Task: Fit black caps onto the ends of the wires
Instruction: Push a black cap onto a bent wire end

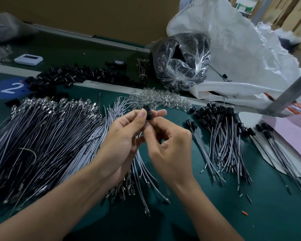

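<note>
The left hand (122, 136) pinches a black cap (149, 112) between thumb and forefinger, above the table (207, 206). The right hand (165, 141) is curled just beneath it, fingertips drawn together at the cap's lower end. What they pinch is hidden, probably a wire end, though that cannot be told.

To seat the cap well, the person should likely keep the wire in line with the cap's opening, grip close to the tip so it does not buckle, and push straight until it stops.

Left of the hands lie the uncapped wires (42, 136) in a thick spread. To the right lie the capped wires (221, 136), black ends pointing away. Loose caps (76, 75) are heaped along the far edge, with clear pieces (160, 98) just beyond the hands.

Farther back, a clear bag (181, 61) stands open and holds dark parts too blurred to name. Beside it slumps a white bag (241, 58), whose contents are mostly hidden.
</note>
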Action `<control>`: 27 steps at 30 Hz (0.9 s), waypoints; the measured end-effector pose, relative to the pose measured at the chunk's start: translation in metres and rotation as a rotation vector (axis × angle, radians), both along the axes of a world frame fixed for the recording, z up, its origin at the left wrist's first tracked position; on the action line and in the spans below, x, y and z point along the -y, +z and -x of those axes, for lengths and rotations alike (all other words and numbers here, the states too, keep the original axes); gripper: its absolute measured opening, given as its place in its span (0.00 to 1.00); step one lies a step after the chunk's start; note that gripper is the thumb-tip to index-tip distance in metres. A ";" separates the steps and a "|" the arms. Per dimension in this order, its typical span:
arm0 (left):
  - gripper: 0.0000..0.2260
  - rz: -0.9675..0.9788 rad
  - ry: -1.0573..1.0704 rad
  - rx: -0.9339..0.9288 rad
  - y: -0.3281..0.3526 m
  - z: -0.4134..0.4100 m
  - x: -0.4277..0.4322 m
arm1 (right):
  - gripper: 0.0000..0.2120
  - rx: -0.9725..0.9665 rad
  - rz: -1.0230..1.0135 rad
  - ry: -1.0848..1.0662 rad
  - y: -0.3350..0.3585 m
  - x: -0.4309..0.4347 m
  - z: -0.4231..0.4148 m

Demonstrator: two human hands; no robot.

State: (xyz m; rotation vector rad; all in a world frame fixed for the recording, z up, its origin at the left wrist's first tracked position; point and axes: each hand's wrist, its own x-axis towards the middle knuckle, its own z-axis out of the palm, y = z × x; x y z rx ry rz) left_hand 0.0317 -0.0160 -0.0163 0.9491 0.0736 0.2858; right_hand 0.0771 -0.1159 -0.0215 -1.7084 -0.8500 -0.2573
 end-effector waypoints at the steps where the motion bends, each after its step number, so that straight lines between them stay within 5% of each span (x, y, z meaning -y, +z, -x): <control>1: 0.14 0.014 0.000 -0.010 0.001 0.000 -0.001 | 0.09 -0.002 0.009 0.007 0.000 -0.001 -0.001; 6: 0.13 0.132 0.035 -0.123 0.003 0.000 -0.011 | 0.06 -0.041 -0.020 0.031 0.007 0.003 -0.005; 12: 0.11 0.262 0.001 -0.239 0.006 0.001 -0.015 | 0.05 0.181 0.050 -0.173 0.006 0.009 -0.008; 17: 0.13 0.173 -0.106 -0.263 0.005 0.003 -0.011 | 0.17 0.271 0.134 -0.218 0.008 0.009 -0.010; 27: 0.14 0.029 -0.151 -0.241 -0.003 0.001 -0.012 | 0.15 0.090 0.164 -0.065 0.015 0.021 -0.018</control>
